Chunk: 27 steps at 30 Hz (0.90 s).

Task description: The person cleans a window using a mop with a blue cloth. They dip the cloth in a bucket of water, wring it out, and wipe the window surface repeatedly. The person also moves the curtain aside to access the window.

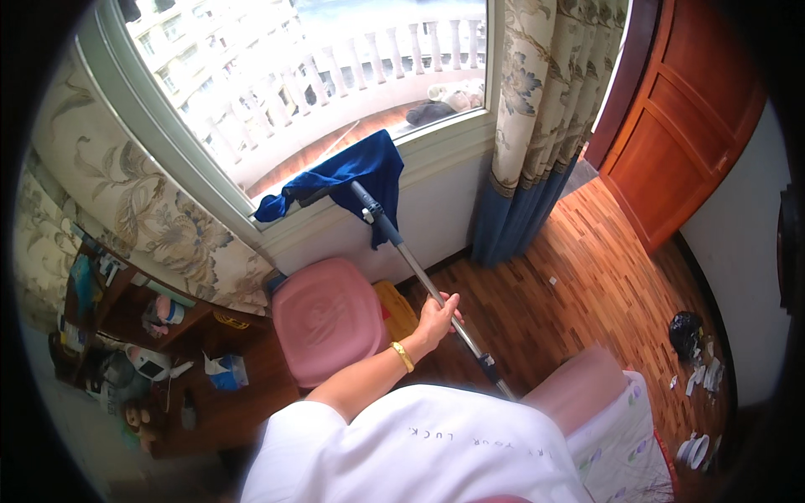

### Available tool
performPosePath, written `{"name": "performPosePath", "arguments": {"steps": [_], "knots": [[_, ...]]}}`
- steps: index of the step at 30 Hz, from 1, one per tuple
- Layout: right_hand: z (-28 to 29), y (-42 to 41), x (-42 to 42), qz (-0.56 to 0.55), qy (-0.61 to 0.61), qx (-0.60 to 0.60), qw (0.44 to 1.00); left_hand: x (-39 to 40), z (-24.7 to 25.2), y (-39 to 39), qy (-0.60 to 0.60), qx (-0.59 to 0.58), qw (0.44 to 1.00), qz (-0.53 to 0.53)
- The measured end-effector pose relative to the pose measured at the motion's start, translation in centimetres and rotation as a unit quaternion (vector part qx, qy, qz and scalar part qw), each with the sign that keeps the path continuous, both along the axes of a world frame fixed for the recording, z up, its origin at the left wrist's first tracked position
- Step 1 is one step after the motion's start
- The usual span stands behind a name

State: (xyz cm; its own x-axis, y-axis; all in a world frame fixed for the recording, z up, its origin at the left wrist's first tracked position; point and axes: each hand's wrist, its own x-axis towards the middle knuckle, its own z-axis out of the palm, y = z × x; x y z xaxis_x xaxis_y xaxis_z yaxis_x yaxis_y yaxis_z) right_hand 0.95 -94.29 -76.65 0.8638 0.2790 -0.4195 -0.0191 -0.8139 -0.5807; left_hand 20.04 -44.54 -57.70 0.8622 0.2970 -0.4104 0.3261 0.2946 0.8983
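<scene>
My left hand [440, 314], below a gold-coloured bracelet, is wrapped around the metal pole [415, 264] of a flat mop. The pole slants up and away to a blue cloth [352, 170] draped over the mop head. This cloth lies against the lower part of a window [327, 75] and its sill, and one corner hangs down the wall. A dark clamp joint [487, 363] sits on the pole below my hand. The pole's near end disappears behind my white shirt [409, 446]. My right hand is out of view.
A pink plastic stool [330, 320] stands below the window. To the left is a cluttered wooden desk [251, 402]. Floral curtains [525, 113] flank the window. A reddish wooden door [685, 126] stands at right. A black bag [684, 333] and scraps lie on the wooden floor [604, 270].
</scene>
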Motion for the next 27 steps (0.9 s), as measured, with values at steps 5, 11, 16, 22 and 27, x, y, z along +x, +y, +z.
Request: {"name": "performPosePath", "arguments": {"steps": [5, 11, 16, 22, 27], "knots": [[-0.4, -0.4, -0.2, -0.033, 0.012, -0.026, 0.999, 3.7, -0.1, -2.1, 0.001, 0.016, 1.0, -0.014], [1.2, -0.7, 1.0, -0.082, 0.012, -0.054, 0.995, 9.7, 0.2, -5.4, 0.018, 0.135, 0.989, -0.054], [7.8, 0.3, 4.4, -0.117, -0.024, -0.064, 0.991, 16.7, -1.6, -9.0, 0.01, 0.226, 0.97, -0.088], [10.1, -6.6, 11.1, -0.152, -0.089, -0.1, 0.979, 23.8, -0.5, -13.3, 0.027, 0.203, 0.976, -0.076], [16.3, -8.1, 15.2, -0.195, -0.273, -0.151, 0.93, 25.1, 1.4, -15.5, -0.029, 0.159, 0.986, -0.033]]}}
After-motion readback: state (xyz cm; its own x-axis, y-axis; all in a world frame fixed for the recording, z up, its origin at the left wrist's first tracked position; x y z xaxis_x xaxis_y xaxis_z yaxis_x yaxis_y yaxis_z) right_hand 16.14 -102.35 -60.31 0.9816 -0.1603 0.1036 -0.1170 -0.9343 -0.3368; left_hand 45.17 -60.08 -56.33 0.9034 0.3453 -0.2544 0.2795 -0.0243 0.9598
